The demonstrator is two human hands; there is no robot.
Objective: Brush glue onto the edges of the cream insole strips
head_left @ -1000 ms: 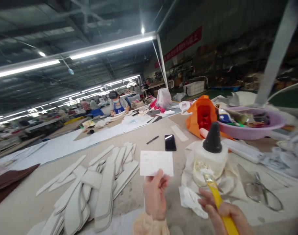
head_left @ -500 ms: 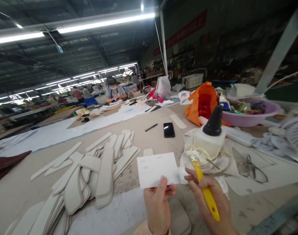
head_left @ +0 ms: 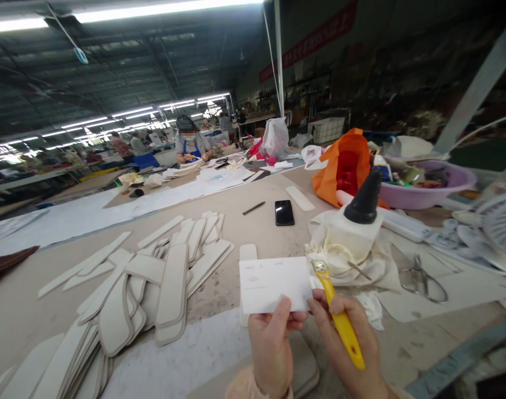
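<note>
My left hand (head_left: 274, 338) pinches a white paper card (head_left: 273, 282) by its lower edge, thumb on top. Faint handwriting shows on the card. In my right hand (head_left: 348, 332) is a yellow-handled brush (head_left: 339, 316), held with its whitish, clotted bristles pointing up and away. The right fingertips touch the card's lower right corner. Partly under the card lies a pale rounded strip (head_left: 248, 252). Just beyond the brush stands a white bottle with a black cone top (head_left: 363, 205), on crumpled cloth.
Pale cut strips (head_left: 173, 288) lie heaped on the left. A phone (head_left: 284, 213) and a dark pen (head_left: 254, 208) rest ahead. To the right are scissors (head_left: 424, 280), an orange bag (head_left: 340, 166), a purple basin (head_left: 423, 194) and a fan (head_left: 500, 224). A co-worker (head_left: 190, 145) sits across.
My right hand has moved left to the card, and its fingertips now touch the corner. The card has shifted slightly right. The view has tilted down a little.
</note>
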